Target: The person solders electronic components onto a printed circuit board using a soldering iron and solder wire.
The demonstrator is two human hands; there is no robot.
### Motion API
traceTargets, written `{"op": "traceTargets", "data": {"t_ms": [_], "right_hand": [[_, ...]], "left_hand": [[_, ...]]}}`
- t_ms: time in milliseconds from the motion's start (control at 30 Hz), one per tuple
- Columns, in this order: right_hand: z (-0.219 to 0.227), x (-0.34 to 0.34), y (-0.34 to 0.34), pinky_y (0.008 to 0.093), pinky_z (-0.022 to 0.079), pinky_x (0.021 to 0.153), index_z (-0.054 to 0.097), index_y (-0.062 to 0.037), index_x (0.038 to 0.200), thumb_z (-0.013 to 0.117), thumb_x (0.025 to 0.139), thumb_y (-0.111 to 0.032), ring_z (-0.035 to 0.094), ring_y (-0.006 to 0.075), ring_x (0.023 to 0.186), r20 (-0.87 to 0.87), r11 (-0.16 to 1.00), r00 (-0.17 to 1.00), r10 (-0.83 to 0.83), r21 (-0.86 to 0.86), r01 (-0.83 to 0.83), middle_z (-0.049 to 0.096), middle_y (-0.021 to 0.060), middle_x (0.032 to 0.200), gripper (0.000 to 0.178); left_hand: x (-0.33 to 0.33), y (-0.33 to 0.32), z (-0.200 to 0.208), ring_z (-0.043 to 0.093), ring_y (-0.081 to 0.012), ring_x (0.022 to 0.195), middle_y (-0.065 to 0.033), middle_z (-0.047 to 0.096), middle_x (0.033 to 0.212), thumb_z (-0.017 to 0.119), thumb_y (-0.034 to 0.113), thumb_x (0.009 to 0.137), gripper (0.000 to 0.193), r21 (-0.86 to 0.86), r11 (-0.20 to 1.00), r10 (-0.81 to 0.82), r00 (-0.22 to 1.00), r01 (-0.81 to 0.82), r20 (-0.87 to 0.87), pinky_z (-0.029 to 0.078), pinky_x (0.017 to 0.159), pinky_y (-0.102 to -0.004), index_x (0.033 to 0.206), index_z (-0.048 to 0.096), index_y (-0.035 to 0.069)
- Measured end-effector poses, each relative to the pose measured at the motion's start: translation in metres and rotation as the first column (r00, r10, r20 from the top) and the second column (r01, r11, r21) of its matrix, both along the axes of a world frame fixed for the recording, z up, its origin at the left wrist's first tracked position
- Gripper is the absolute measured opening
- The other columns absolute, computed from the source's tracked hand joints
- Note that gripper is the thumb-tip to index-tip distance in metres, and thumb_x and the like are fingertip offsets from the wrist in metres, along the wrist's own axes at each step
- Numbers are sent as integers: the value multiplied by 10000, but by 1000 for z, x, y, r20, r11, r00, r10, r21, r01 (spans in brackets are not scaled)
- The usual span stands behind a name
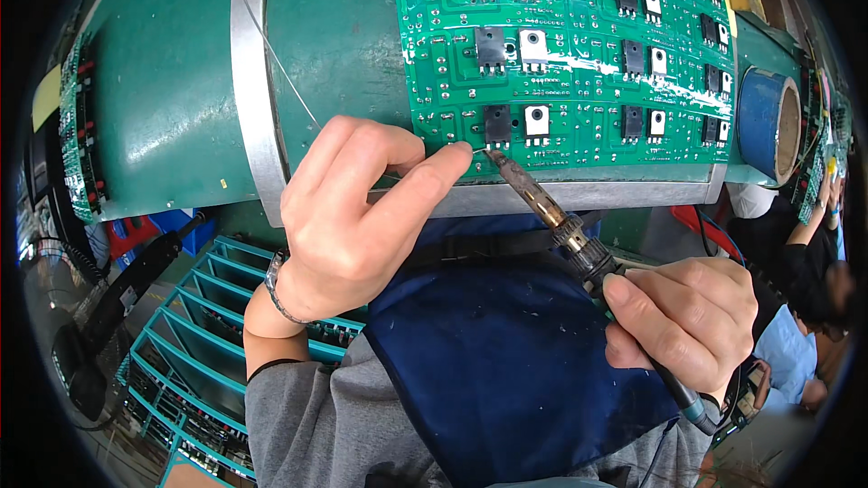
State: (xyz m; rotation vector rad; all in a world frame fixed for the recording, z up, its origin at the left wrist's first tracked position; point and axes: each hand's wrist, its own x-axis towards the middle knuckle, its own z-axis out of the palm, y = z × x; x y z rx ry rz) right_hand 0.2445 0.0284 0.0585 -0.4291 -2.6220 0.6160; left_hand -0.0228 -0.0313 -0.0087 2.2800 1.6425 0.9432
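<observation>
My left hand (pixel 348 203) pinches a thin solder wire (pixel 273 52) between thumb and forefinger. The wire comes down from the top left, passes behind the fingers, and its short end pokes out toward the iron's tip. In my right hand (pixel 692 321) is a soldering iron (pixel 570 235), held like a pen and slanting up to the left. Its dark tip meets the wire end at the legs of a black transistor (pixel 497 125) on the green circuit board (pixel 583 63). Rows of black and silver-faced transistors stand across this board.
A metal rail (pixel 588 197) edges the green bench (pixel 172 81) in front. Right of the board stands a blue tape roll (pixel 764 122). Below left is a teal rack (pixel 212 285) holding boards. Another populated board (pixel 80 140) lies far left. Other people (pixel 800 262) work at far right.
</observation>
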Motion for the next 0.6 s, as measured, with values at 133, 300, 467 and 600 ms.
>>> {"op": "traceTargets", "data": {"t_ms": [133, 300, 467, 600], "right_hand": [[0, 1, 1, 211, 521, 433, 721, 19, 996, 762, 850, -162, 608, 109, 590, -17, 1000, 1000, -16, -4, 16, 620, 44, 748, 236], [1, 7, 3, 212, 505, 438, 726, 9, 991, 770, 845, -188, 604, 113, 587, -49, 1000, 999, -6, -23, 4, 629, 43, 747, 249], [-1, 12, 3, 217, 511, 442, 725, 10, 998, 772, 842, -188, 597, 116, 580, -48, 999, 999, -25, -30, 23, 626, 43, 748, 257], [-7, 13, 5, 222, 522, 444, 719, 13, 1012, 770, 843, -181, 595, 119, 577, -62, 998, 998, -28, -50, 25, 622, 43, 751, 263]], "left_hand": [[3, -6, 8, 546, -162, 651, -48, 539, 774, 823, -37, 655, 337, -89, 995, 53, 998, -51, 15, 436, 548, -286, 966, 774, 83], [8, -8, 6, 557, -143, 652, -45, 551, 784, 823, -51, 674, 316, -95, 989, 123, 986, -112, 113, 445, 550, -272, 960, 770, 71], [12, -3, 5, 583, -162, 658, -57, 574, 800, 824, -50, 676, 296, -81, 996, 32, 996, -25, 85, 461, 551, -280, 942, 763, 62], [15, 0, 3, 584, -169, 657, -58, 574, 801, 826, -44, 677, 304, -78, 997, 25, 997, -19, 72, 465, 554, -283, 952, 763, 67]]}}
